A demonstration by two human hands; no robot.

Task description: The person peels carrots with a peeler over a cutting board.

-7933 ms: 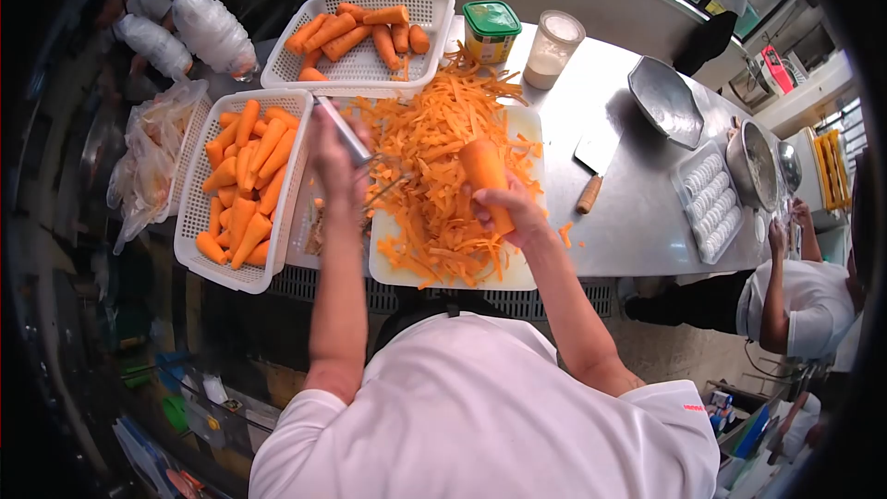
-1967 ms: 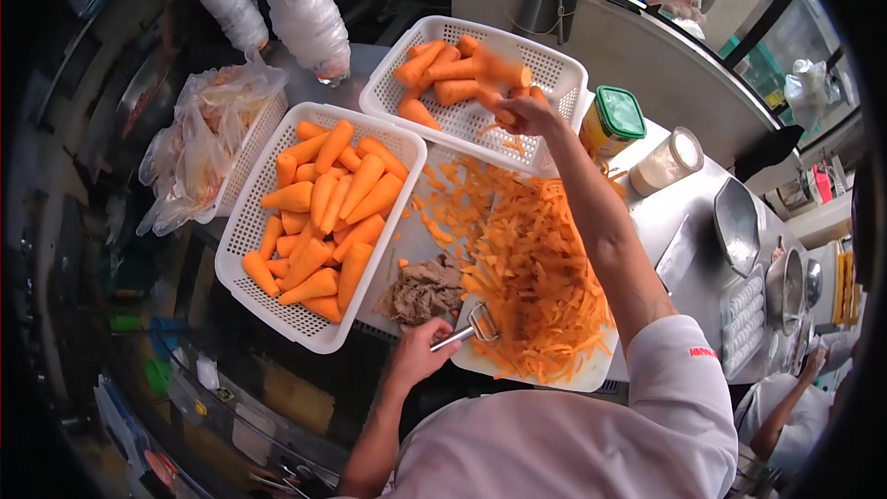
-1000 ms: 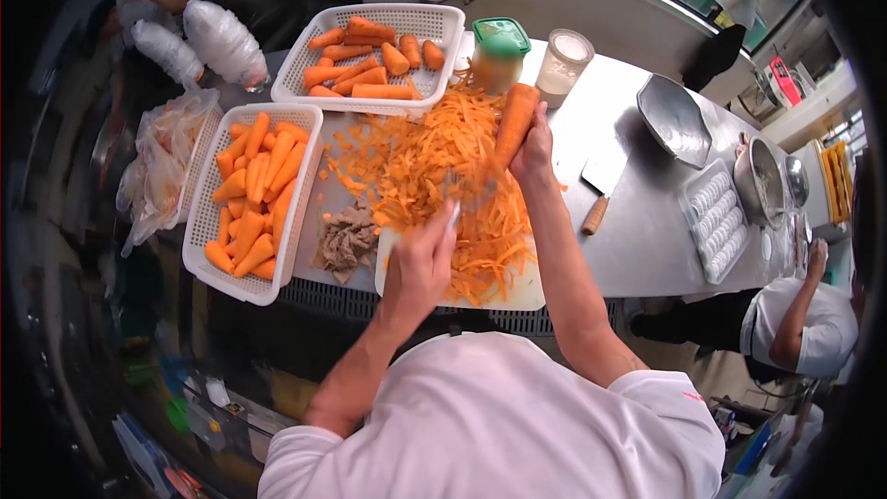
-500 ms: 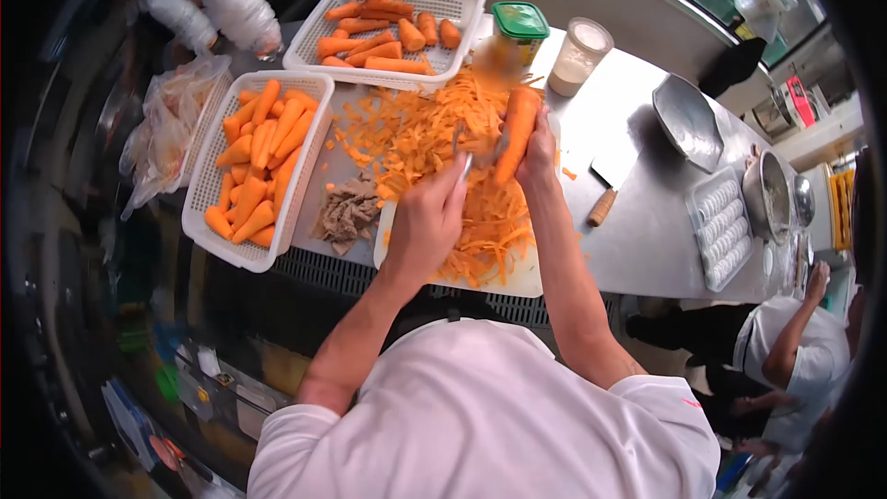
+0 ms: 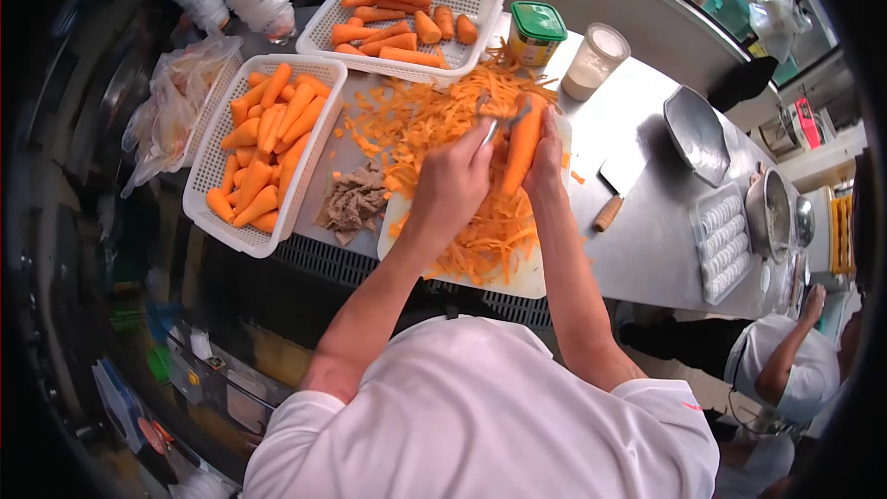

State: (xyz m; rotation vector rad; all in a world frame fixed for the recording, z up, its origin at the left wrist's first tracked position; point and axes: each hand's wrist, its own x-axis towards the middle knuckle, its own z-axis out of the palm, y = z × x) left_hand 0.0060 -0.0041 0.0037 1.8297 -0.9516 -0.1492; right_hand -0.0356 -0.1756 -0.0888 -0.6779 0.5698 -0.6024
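Observation:
My left hand is closed round the handle of a metal peeler, whose head is at the upper part of a large carrot. The carrot is in my right hand, which grips it from its right side. Beneath both hands a heap of orange peelings covers much of a white cutting board. To the left, a white basket is full of smooth carrots. A second white basket behind the heap holds several carrots and a few peel strips.
A crumpled brown cloth lies left of the board. Behind are a green-lidded tub and a jar. At right lie a cleaver, a dark tray, a tray of white pieces and a bowl. A co-worker stands right.
The second basket and my right hand were among unpeeled carrots earlier; now that hand holds a carrot over the heap. Since half a second ago, the peeler has moved up toward the carrot's top.

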